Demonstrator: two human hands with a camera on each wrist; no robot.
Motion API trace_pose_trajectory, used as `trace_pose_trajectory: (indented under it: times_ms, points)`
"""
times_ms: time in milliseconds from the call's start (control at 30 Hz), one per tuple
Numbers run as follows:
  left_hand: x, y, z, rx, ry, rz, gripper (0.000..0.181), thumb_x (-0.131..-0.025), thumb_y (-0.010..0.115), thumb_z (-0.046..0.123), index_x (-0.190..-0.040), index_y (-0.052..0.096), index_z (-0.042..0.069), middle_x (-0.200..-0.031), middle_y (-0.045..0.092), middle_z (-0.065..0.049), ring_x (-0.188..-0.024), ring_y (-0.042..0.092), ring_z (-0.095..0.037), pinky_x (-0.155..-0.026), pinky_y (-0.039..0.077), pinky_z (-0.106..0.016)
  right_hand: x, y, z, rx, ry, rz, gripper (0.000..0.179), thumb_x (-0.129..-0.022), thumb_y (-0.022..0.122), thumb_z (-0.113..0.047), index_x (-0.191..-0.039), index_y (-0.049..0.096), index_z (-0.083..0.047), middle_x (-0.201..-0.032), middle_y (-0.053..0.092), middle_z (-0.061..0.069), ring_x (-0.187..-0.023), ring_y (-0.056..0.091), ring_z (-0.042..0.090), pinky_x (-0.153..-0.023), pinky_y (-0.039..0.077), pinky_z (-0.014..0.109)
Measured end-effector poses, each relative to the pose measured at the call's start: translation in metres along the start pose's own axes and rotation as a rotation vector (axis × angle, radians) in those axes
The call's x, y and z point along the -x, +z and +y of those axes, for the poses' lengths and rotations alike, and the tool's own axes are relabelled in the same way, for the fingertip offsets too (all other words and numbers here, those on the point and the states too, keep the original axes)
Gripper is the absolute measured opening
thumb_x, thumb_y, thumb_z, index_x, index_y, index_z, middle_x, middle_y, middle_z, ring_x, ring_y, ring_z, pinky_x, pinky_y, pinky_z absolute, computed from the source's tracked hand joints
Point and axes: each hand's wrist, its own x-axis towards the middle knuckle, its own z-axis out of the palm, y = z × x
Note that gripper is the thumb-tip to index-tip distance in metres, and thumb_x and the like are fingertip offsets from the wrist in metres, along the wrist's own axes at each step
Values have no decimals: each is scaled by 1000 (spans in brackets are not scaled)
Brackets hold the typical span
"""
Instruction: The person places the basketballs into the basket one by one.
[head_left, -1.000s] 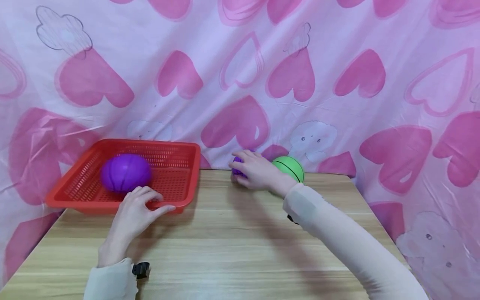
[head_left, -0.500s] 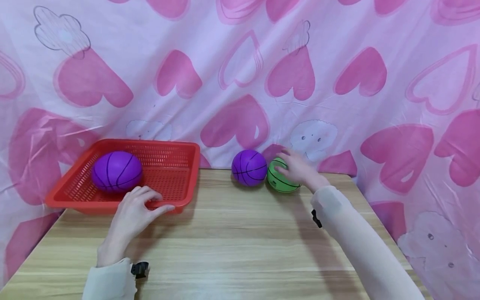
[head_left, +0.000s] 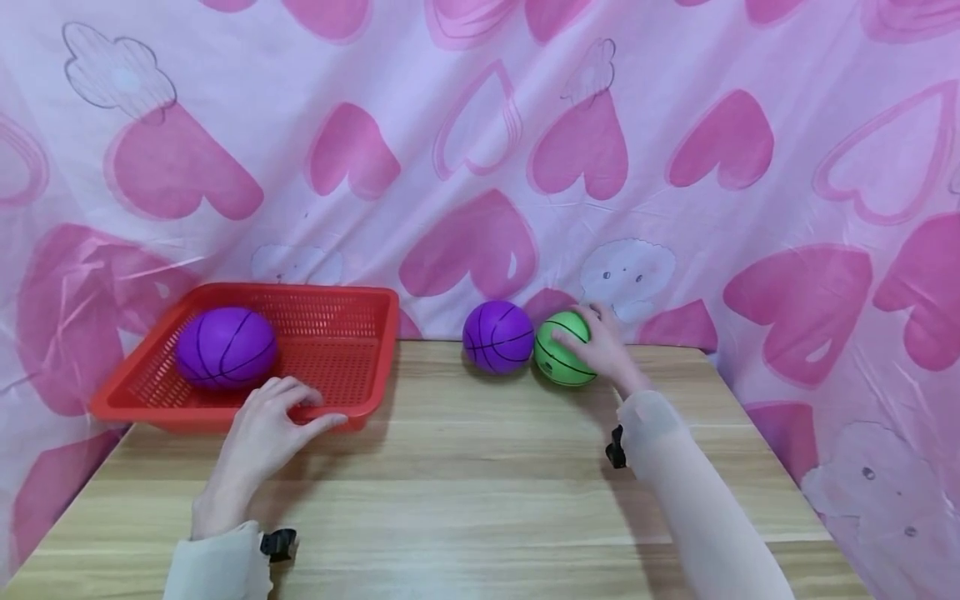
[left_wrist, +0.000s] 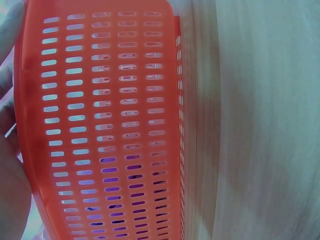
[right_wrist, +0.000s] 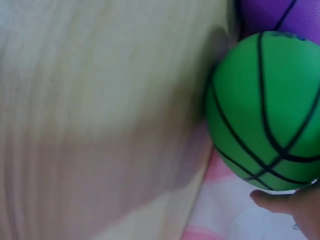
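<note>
— Where does each view look from?
— My head view looks forward and down over the whole table (head_left: 465,467). My left wrist view sits right against the red basket (left_wrist: 100,125) wall.
— And your right wrist?
— Very close on the green ball (right_wrist: 265,110), which the head view shows at the far edge.

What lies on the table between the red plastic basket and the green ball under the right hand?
In the head view, a purple ball sits between the red plastic basket and the green ball, close against the green one; the remaining stretch is bare wooden table.
</note>
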Motion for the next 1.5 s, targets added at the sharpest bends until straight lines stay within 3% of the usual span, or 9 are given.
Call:
trace_pose_trajectory:
  times_ms: [167, 333, 467, 633, 967, 1133, 1233, 1500]
  points:
    - [1, 2, 0, -3, 22, 29, 35, -74, 84, 45, -82, 70, 14, -84, 60, 5, -84, 51, -19, -79, 37, -41, 5, 2, 7, -17, 25, -4, 98, -78, 71, -64, -153, 31, -16, -157, 13, 19, -139, 24, 45, -100, 28, 70]
    - [-1, 1, -1, -4, 46, 55, 33, -72, 85, 42, -81, 70, 15, -82, 60, 5, -83, 51, -18, -78, 36, -39, 5, -5, 12, -71, 12, -63, 108, -71, 81, -57, -154, 27, -15, -153, 22, 18, -134, 30, 41, -99, 33, 66]
    - [-1, 2, -2, -7, 36, 48, 33, -72, 85, 43, -81, 70, 15, -82, 60, 5, -83, 51, -18, -78, 36, -39, 8, -5, 12, -184, 43, -82, 102, -71, 85, -47, -152, 31, -15, -145, 34, 18, -124, 42, 38, -93, 41, 61]
    - [-3, 4, -2, -5, 16, 23, 36, -73, 84, 45, -83, 70, 13, -83, 60, 4, -83, 50, -20, -78, 37, -41, 13, -6, 16, -267, 70, -35, 97, -72, 87, -37, -150, 34, -15, -140, 40, 18, -118, 49, 40, -90, 44, 61]
    - [-1, 2, -1, -10, 16, 27, 37, -74, 83, 46, -84, 71, 12, -85, 61, 3, -84, 52, -21, -77, 38, -41, 24, -26, 19, -305, 101, 81, 96, -74, 86, -38, -151, 33, -19, -143, 38, 19, -121, 45, 41, -92, 43, 62]
    - [1, 0, -2, -14, 5, 31, 38, -73, 84, 46, -83, 71, 11, -85, 61, 3, -84, 52, -21, -77, 38, -41, 28, -35, -2, -349, 98, 143, 95, -74, 86, -40, -151, 32, -32, -147, 32, 14, -125, 41, 37, -94, 41, 62]
    - [0, 0, -2, -13, 5, 25, 38, -74, 83, 46, -84, 71, 12, -85, 61, 3, -85, 52, -21, -77, 38, -41, 29, -38, -22, -439, 62, 171, 92, -75, 86, -34, -150, 33, -34, -147, 33, 13, -126, 41, 38, -95, 40, 62]
    - [0, 2, -2, -15, -5, 8, 37, -75, 82, 47, -84, 71, 13, -86, 61, 3, -84, 53, -22, -77, 39, -42, 28, -16, -89, -908, 14, 146, 80, -79, 77, -8, -148, 39, -23, -145, 35, 14, -126, 42, 34, -100, 40, 53]
